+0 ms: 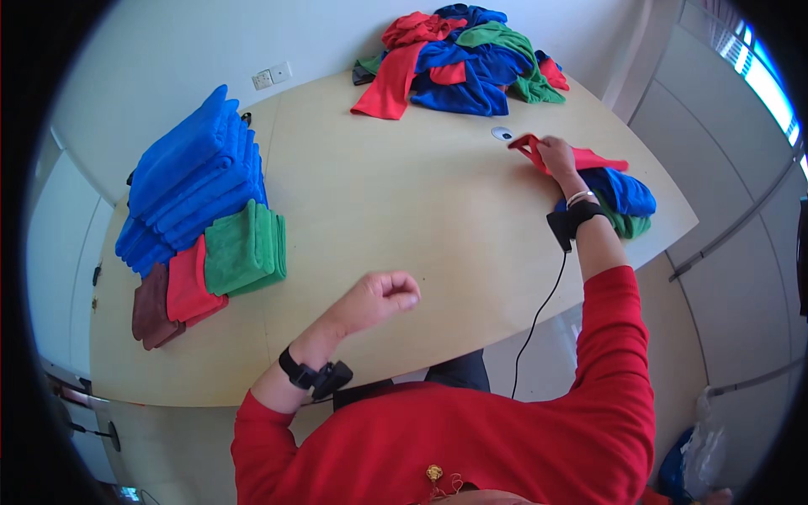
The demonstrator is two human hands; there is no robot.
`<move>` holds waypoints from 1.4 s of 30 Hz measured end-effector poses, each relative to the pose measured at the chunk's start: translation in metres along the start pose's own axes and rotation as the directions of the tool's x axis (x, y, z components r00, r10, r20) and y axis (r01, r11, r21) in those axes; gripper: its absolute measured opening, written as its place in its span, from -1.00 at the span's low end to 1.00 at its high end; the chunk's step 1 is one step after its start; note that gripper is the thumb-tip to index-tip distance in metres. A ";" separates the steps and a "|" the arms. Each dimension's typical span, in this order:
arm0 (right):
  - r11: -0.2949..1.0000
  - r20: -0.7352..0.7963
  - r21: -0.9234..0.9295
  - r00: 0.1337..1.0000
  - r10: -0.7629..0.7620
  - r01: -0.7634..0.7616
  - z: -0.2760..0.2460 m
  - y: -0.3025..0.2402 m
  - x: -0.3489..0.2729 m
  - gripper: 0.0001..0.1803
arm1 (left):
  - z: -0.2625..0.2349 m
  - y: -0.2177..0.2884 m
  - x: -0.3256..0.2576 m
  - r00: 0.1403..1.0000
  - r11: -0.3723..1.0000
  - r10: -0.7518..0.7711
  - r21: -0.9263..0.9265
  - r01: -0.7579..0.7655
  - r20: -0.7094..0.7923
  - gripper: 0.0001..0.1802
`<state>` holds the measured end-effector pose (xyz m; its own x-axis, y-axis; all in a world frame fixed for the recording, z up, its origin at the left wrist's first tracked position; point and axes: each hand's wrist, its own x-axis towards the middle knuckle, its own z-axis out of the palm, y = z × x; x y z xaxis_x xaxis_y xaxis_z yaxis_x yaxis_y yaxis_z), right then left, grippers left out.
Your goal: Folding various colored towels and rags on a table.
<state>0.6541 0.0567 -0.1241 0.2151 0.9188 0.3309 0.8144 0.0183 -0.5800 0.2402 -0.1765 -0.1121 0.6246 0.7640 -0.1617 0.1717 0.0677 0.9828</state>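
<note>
My right hand point(556, 155) reaches out to the right side of the table, closed on the edge of a red towel point(599, 160). Part of that towel lies over a small pile with a blue towel point(627, 192) and, beneath it, a green towel point(631, 225). Loosely curled, my left hand point(376, 300) hovers above the near middle of the table with nothing visible in it. To its left are a folded green towel point(242, 248), a folded red towel point(190, 282) and a folded maroon towel point(155, 305).
Folded blue towels point(189, 164) rise in a tall stack at the left. Against the far wall lies a loose heap of red, blue and green towels point(471, 63). A round cable port point(502, 133) sits in the tabletop point(362, 185). A black cable point(536, 320) hangs from my right wrist.
</note>
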 end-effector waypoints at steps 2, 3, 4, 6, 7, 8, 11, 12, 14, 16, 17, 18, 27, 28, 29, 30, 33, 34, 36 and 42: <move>0.979 0.064 0.200 0.997 -0.045 0.032 -0.012 -0.047 -0.017 -0.73 | -0.018 -0.017 0.017 0.981 0.985 0.086 0.163 -0.058 -0.171 -0.93; 0.884 0.152 0.468 0.985 -0.084 0.003 -0.017 -0.069 -0.030 -0.75 | -0.025 -0.019 0.027 0.960 0.966 0.135 0.249 -0.072 -0.246 -0.90; 0.717 0.228 0.695 0.963 -0.144 -0.057 -0.020 -0.090 -0.045 -0.76 | -0.029 -0.017 0.035 0.918 0.938 0.212 0.333 -0.096 -0.334 -0.88; 0.672 0.307 0.732 0.934 -0.181 -0.111 -0.026 -0.122 -0.082 -0.77 | -0.031 -0.014 0.054 0.784 0.863 0.422 0.468 -0.192 -0.456 -0.84; 0.618 0.370 0.770 0.901 -0.225 -0.162 -0.025 -0.135 -0.101 -0.78 | -0.032 -0.015 0.060 0.680 0.810 0.540 0.526 -0.260 -0.496 -0.81; 0.618 0.389 0.767 0.891 -0.233 -0.173 -0.022 -0.146 -0.118 -0.78 | -0.032 -0.011 0.065 0.677 0.819 0.527 0.520 -0.243 -0.514 -0.81; 0.531 0.509 0.790 0.811 -0.289 -0.307 -0.012 -0.165 -0.161 -0.81 | -0.029 -0.002 0.055 0.273 0.423 0.892 0.879 -0.220 -0.360 -0.73; 0.529 0.521 0.787 0.802 -0.291 -0.319 -0.007 -0.169 -0.168 -0.81 | -0.028 0.002 0.044 0.314 0.365 0.903 0.909 -0.202 -0.293 -0.71; 0.496 0.575 0.772 0.769 -0.279 -0.398 0.004 -0.176 -0.184 -0.81 | -0.026 0.006 0.023 0.400 0.241 0.904 0.953 -0.182 -0.152 -0.66; 0.477 0.609 0.759 0.743 -0.279 -0.443 0.013 -0.187 -0.198 -0.81 | -0.022 0.001 0.008 0.520 0.463 0.799 0.861 -0.211 -0.302 -0.65; 0.464 0.631 0.746 0.729 -0.266 -0.477 0.017 -0.194 -0.205 -0.82 | -0.019 -0.002 0.001 0.627 0.655 0.662 0.723 -0.219 -0.410 -0.63; 0.451 0.653 0.732 0.714 -0.252 -0.510 0.020 -0.202 -0.212 -0.82 | -0.017 -0.004 -0.004 0.723 0.814 0.497 0.547 -0.198 -0.479 -0.61; 0.423 0.666 0.735 0.681 -0.305 -0.530 0.029 -0.221 -0.233 -0.79 | -0.012 -0.013 -0.019 0.573 0.849 0.502 0.493 -0.187 -0.647 -0.59; 0.426 0.666 0.735 0.681 -0.305 -0.529 0.027 -0.223 -0.234 -0.79 | -0.024 -0.015 -0.014 0.480 0.816 0.568 0.533 -0.223 -0.668 -0.62; 0.445 0.647 0.749 0.685 -0.335 -0.490 0.023 -0.224 -0.235 -0.78 | -0.038 -0.017 -0.008 0.381 0.778 0.627 0.575 -0.254 -0.680 -0.64; 0.463 0.627 0.763 0.688 -0.366 -0.450 0.020 -0.225 -0.236 -0.78 | -0.050 -0.018 -0.004 0.277 0.735 0.677 0.618 -0.279 -0.681 -0.66; 0.469 0.576 0.798 0.706 -0.411 -0.378 0.016 -0.226 -0.236 -0.77 | -0.075 -0.007 0.005 0.649 0.882 0.454 0.204 -0.425 -0.611 -0.70; 0.461 0.552 0.814 0.720 -0.421 -0.354 0.016 -0.224 -0.236 -0.76 | -0.081 -0.003 0.008 0.804 0.912 0.347 -0.027 -0.409 -0.484 -0.72; 0.450 0.520 0.832 0.740 -0.427 -0.325 0.012 -0.226 -0.236 -0.76 | -0.093 0.010 0.008 0.793 0.890 0.394 -0.022 -0.455 -0.465 -0.72; 0.810 0.346 0.522 0.802 -0.488 0.268 0.013 -0.217 -0.229 -0.76 | -0.099 0.083 -0.014 0.665 0.786 0.613 0.242 -0.569 -0.427 -0.75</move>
<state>0.4210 -0.1524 -0.0839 -0.4111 0.8640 0.2907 0.4361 0.4664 -0.7696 0.1702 -0.1179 -0.0190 0.1957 0.8234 0.5326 -0.0355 -0.5368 0.8430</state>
